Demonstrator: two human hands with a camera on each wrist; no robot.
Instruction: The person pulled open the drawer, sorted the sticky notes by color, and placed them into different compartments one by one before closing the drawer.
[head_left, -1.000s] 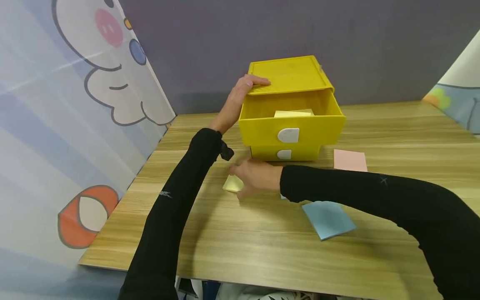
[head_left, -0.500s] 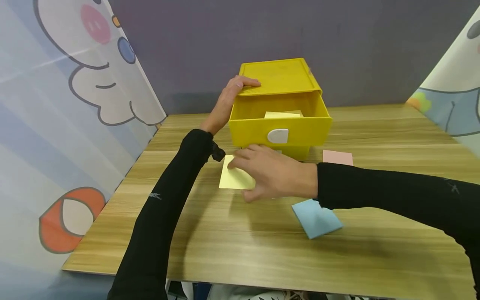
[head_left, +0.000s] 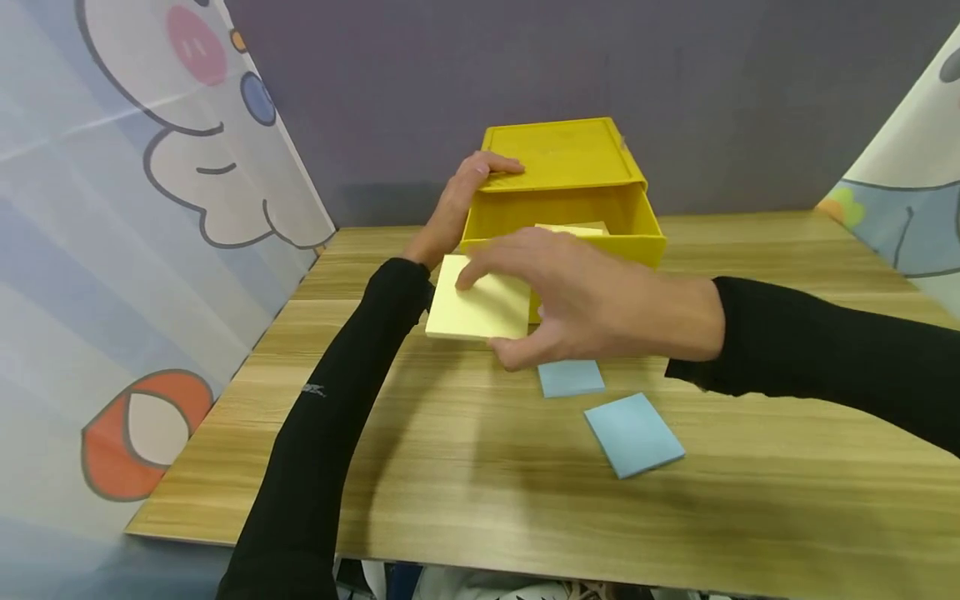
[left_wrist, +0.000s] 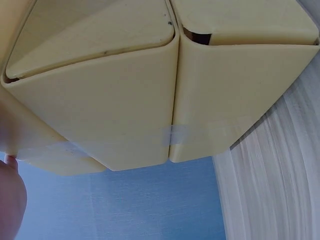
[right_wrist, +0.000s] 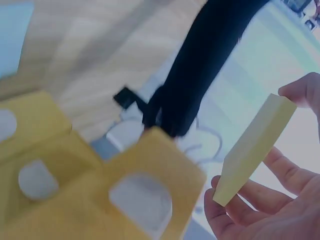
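My right hand (head_left: 570,300) pinches a pale yellow sticky-note pad (head_left: 480,308) and holds it above the table, just in front of the yellow two-drawer box (head_left: 562,179). In the right wrist view the pad (right_wrist: 257,147) sits edge-on between thumb and fingers. The box's top drawer (head_left: 630,221) is pulled out, with another yellow pad (head_left: 570,228) inside. My left hand (head_left: 461,196) rests on the box's left top edge, fingers lying over the lid. The left wrist view shows only the box's underside (left_wrist: 165,95) close up.
Two blue sticky-note pads (head_left: 570,377) (head_left: 633,433) lie on the wooden table (head_left: 525,500) to the right of my right hand. Cartoon-printed panels stand at the left (head_left: 150,208) and right (head_left: 907,200). A grey wall is behind the box.
My right hand has lifted the yellow pad off the table and raised it toward the open drawer. A second blue pad has come into view beneath it. The left hand has stayed on the box.
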